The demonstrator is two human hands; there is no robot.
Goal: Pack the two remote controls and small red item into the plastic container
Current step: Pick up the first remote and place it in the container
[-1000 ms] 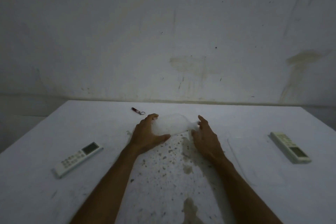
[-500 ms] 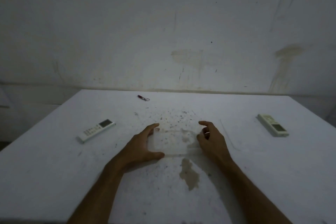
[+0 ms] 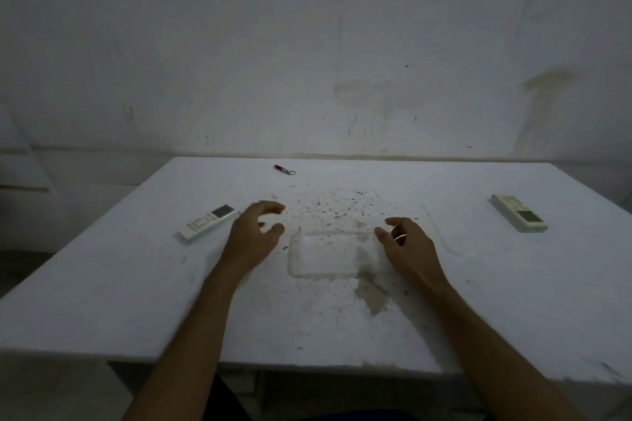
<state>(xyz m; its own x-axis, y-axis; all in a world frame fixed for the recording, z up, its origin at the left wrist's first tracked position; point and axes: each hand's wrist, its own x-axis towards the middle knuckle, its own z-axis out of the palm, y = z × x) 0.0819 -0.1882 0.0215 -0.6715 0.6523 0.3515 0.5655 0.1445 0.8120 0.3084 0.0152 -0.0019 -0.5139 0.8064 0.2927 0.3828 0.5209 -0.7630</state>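
A clear plastic container [image 3: 330, 254] rests open-topped on the white table [image 3: 136, 284], near its middle. My left hand [image 3: 254, 236] hovers just left of it with fingers curled apart, holding nothing. My right hand [image 3: 407, 244] is just right of the container, fingers apart, not gripping it. One white remote control [image 3: 208, 221] lies left of my left hand. A second remote control [image 3: 518, 213] lies at the far right. The small red item [image 3: 283, 169], with a metal ring, lies near the table's far edge.
A clear flat lid [image 3: 460, 236] lies on the table between my right hand and the right remote. Dark specks and a brown stain [image 3: 372, 297] mark the table's middle. A stained wall [image 3: 342, 61] stands right behind the table.
Both hands drew the container toward me, then let go of it and moved apart to its sides. The camera view pulled back, showing the table's near edge.
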